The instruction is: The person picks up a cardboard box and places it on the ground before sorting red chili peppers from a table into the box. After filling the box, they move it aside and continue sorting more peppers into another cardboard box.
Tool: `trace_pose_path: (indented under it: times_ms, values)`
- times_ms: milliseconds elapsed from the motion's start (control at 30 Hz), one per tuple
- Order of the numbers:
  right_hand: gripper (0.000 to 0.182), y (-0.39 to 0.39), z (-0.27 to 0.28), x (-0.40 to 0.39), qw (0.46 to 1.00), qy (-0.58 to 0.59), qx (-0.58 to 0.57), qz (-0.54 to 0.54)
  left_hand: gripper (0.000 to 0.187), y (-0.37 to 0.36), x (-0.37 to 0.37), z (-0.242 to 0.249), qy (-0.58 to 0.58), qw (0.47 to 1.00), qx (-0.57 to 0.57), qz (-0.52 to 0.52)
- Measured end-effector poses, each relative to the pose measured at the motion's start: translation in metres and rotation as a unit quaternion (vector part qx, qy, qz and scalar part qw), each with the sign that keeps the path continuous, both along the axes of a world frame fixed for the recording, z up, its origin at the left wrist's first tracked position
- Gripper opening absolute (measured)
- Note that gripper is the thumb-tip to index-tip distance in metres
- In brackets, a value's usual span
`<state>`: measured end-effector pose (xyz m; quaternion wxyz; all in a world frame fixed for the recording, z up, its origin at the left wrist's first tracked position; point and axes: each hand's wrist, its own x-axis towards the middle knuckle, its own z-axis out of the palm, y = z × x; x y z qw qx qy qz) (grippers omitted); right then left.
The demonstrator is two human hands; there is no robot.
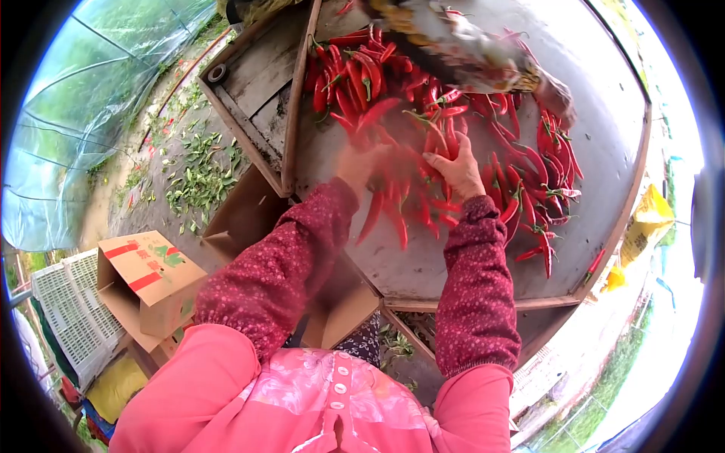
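Observation:
Long red chili peppers (361,72) with green stems lie heaped across a grey tabletop (411,275). My right hand (462,172) is closed around a few of them, its thumb pressed along their side and the fingers mostly hidden. To its left, my left hand (364,162) is smeared by motion among blurred peppers, so its fingers cannot be made out. More peppers (555,155) lie right of my right hand, some spread toward the table's right side.
A co-worker's patterned sleeve (461,49) reaches across the far side, with a hand (555,98) over the right-hand peppers. Wooden rims edge the table. Open cardboard boxes (155,275) stand at lower left, beside a white plastic crate (75,309). Leaves (202,177) litter the ground.

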<state>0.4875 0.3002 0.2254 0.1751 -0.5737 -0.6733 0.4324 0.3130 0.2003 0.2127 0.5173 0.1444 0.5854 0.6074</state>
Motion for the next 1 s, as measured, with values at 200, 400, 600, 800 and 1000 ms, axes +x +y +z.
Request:
trace_pose_path:
  times_ms: [200,400,600,800,1000]
  values:
    - [0.079,-0.037,-0.005,-0.011,0.997,0.062,0.013,0.034,0.034,-0.003,0.015,-0.012,-0.176,0.981,0.064,-0.042]
    - [0.066,-0.095,0.020,-0.028,0.989,0.137,0.033,0.054,0.036,-0.043,0.001,0.006,-0.166,0.983,0.035,-0.065]
    - [0.066,-0.190,0.022,-0.049,0.982,0.173,-0.043,0.064,0.062,-0.132,-0.043,0.008,-0.166,0.980,0.012,-0.113]
    - [0.072,-0.258,-0.015,-0.077,0.965,0.105,-0.116,0.209,0.065,-0.227,-0.098,-0.025,-0.074,0.971,-0.109,-0.199]
    - [0.056,-0.269,-0.028,-0.061,0.976,0.093,-0.058,0.186,0.043,-0.248,-0.120,-0.069,0.366,0.866,-0.170,-0.294]
